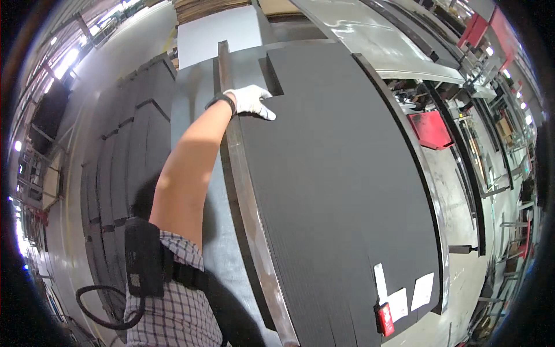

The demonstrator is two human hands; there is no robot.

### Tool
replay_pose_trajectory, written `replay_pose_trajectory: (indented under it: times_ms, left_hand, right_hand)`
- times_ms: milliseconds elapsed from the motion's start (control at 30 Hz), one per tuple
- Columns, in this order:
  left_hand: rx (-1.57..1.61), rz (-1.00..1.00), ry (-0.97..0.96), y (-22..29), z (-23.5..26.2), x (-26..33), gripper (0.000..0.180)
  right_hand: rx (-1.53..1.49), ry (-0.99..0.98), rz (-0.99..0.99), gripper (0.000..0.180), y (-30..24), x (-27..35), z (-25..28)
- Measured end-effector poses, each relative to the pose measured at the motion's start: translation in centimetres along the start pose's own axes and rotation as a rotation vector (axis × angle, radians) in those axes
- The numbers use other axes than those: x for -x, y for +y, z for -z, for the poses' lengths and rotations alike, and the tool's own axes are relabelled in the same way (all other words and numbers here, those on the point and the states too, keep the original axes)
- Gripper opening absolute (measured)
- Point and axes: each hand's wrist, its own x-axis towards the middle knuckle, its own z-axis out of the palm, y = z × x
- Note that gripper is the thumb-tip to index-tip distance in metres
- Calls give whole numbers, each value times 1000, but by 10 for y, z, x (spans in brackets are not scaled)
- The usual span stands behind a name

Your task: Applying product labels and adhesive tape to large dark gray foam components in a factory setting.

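Checked sleeve (173, 301) and a black strapped pack (141, 263) sit nearest, lower left. Leftward, stacked dark panels (124, 150) lie on the grey floor (75, 173). From the sleeve the left hand (250, 100), in a white glove, reaches far and rests flat, fingers loosely together, gripping nothing, on the far left edge of a large dark corrugated sheet (341, 185); the right hand is out of view. Judged stiff yet light and broad, the sheet is best taken at its edges. It lies on a metal-edged table (254, 231), paper tags (404, 298) at its near right corner; red bins (430, 130) and racks stand right.
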Motion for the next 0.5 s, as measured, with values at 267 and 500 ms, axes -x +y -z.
replay_pose_trajectory:
  times_ms: [267,500]
  left_hand:
    - [-20,-15,-167,8,8,-1,100]
    - [-65,-54,-125,-11,-1,-11,100]
  right_hand:
    - [31,47,-9,78,-11,4,6]
    - [26,63,-4,82,-13,3,6]
